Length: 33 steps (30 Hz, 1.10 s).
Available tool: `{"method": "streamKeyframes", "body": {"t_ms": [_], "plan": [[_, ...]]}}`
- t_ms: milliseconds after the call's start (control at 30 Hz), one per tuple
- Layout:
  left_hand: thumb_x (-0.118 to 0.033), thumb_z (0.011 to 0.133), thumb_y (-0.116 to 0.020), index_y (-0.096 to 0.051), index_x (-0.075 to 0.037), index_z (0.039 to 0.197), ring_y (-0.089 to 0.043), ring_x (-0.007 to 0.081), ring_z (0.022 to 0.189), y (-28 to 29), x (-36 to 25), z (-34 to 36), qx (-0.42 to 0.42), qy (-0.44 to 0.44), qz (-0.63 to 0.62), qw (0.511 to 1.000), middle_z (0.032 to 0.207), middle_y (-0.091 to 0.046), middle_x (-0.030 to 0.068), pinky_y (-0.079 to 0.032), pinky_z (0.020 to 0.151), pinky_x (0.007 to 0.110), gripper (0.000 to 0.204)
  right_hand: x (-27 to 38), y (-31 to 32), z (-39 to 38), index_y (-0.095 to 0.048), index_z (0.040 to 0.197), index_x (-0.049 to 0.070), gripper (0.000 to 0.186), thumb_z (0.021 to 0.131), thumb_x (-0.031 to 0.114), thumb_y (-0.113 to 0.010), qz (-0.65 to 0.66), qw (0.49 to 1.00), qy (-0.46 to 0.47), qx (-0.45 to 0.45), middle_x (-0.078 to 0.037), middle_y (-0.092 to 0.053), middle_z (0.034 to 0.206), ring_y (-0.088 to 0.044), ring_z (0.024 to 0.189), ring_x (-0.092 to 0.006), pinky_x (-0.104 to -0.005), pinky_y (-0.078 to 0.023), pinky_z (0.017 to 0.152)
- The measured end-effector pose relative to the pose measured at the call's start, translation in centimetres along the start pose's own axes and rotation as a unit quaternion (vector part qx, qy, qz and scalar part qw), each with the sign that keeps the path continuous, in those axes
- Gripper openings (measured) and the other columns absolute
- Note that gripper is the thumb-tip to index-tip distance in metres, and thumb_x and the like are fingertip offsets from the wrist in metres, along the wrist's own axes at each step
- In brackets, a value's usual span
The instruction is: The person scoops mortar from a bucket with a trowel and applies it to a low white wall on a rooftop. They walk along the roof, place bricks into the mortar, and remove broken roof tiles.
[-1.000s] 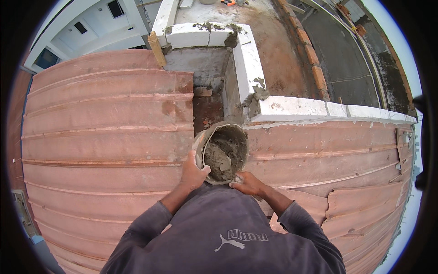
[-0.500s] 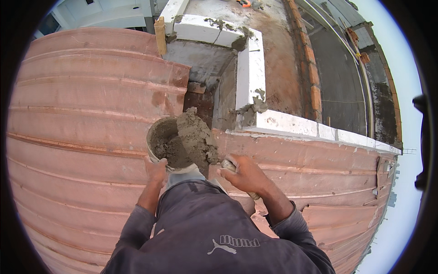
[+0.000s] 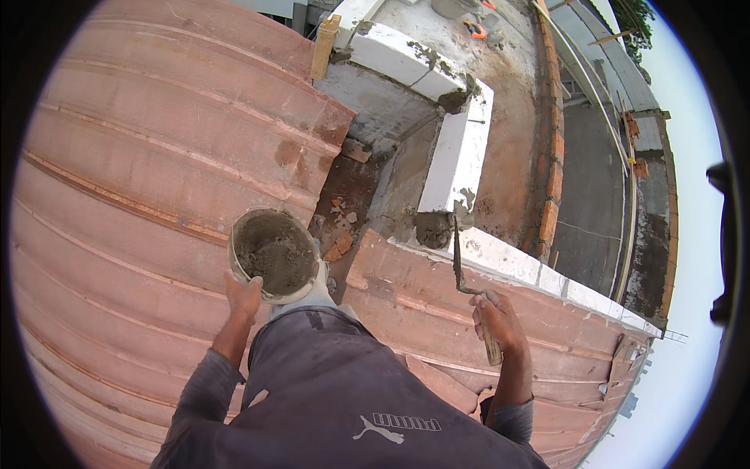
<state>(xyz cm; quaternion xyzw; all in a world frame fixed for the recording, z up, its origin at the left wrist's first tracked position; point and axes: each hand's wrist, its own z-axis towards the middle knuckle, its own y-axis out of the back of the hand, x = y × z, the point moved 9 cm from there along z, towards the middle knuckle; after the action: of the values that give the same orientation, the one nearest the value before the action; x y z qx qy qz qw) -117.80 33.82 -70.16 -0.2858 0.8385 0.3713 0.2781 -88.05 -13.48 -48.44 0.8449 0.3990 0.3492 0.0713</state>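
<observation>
My left hand (image 3: 245, 294) grips the near-left rim of a round bucket (image 3: 237, 250), which holds grey wet mortar (image 3: 275, 254). In my right hand (image 3: 500, 319) is a trowel (image 3: 460, 266), its fingers wrapped round the handle. The blade stands nearly edge-on, pointing away from me, its tip by the corner where two rows of white blocks (image 3: 457, 168) meet. Dark mortar (image 3: 434, 230) fills the corner under the block's near end, just left of the blade. No large lump shows on the blade; its far face is hidden.
Reddish ribbed metal roofing (image 3: 156, 172) spreads left and below. Beyond the bucket is a gap with rubble (image 3: 341, 234). A wooden stake (image 3: 324, 47) stands at the wall's far end. Orange-handled tools (image 3: 475, 30) lie on the floor behind the wall, left of a brick row (image 3: 555, 164).
My right hand has swung the trowel from above the bucket to the wall corner. The big mortar heap on its blade no longer shows there. The view has turned; the left hand keeps the bucket.
</observation>
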Motion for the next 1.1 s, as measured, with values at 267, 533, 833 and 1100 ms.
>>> {"method": "streamKeyframes", "body": {"t_ms": [267, 533, 833, 1100], "plan": [[-0.009, 0.078, -0.078, -0.044, 0.004, 0.138, -0.067, 0.0425, 0.116, -3.8, -9.2, -3.2, 0.116, -0.136, 0.12, 0.976, 0.122, -0.066, 0.0288, -0.051, 0.1, 0.048, 0.071, 4.0, -16.8, 1.7, -0.06, 0.112, -0.002, 0.029, 0.098, 0.023, -0.064, -0.37, 0.854, 0.364, 0.035, -0.023, -0.072, 0.096, -0.076, 0.079, -0.0326, -0.0438, -0.061, 0.067], [-0.01, 0.079, -0.076, -0.045, 0.0, 0.131, -0.065, 0.0502, 0.108, -8.5, -12.6, -13.5, 0.267, -0.287, 0.265, 0.881, 0.112, -0.065, 0.0314, -0.052, 0.094, 0.054, 0.062, -0.4, -22.7, 6.3, -0.061, 0.123, -0.002, 0.033, 0.092, 0.011, -0.063, -0.484, 0.841, 0.22, 0.097, -0.027, -0.073, 0.11, -0.075, 0.1, -0.0393, -0.0517, -0.06, 0.083], [-0.011, 0.082, -0.076, -0.046, -0.001, 0.129, -0.071, 0.0404, 0.095, -8.0, -12.4, -13.2, 0.252, -0.31, 0.209, 0.893, 0.103, -0.069, 0.0241, -0.055, 0.087, 0.047, 0.058, -3.1, -25.4, 0.1, -0.061, 0.116, -0.001, 0.035, 0.086, 0.017, -0.068, -0.084, 0.922, 0.291, 0.24, -0.023, -0.069, 0.099, -0.067, 0.096, -0.0302, -0.0445, -0.054, 0.087], [-0.012, 0.08, -0.075, -0.048, -0.001, 0.124, -0.069, 0.0273, 0.095, -7.8, -9.0, -8.5, 0.25, -0.237, 0.07, 0.936, 0.105, -0.069, 0.0165, -0.055, 0.087, 0.041, 0.052, -3.9, -21.3, 3.4, -0.064, 0.116, -0.002, 0.04, 0.088, 0.027, -0.068, -0.255, 0.942, 0.213, 0.057, -0.031, -0.071, 0.11, -0.067, 0.108, -0.0461, -0.0524, -0.053, 0.094]]}}
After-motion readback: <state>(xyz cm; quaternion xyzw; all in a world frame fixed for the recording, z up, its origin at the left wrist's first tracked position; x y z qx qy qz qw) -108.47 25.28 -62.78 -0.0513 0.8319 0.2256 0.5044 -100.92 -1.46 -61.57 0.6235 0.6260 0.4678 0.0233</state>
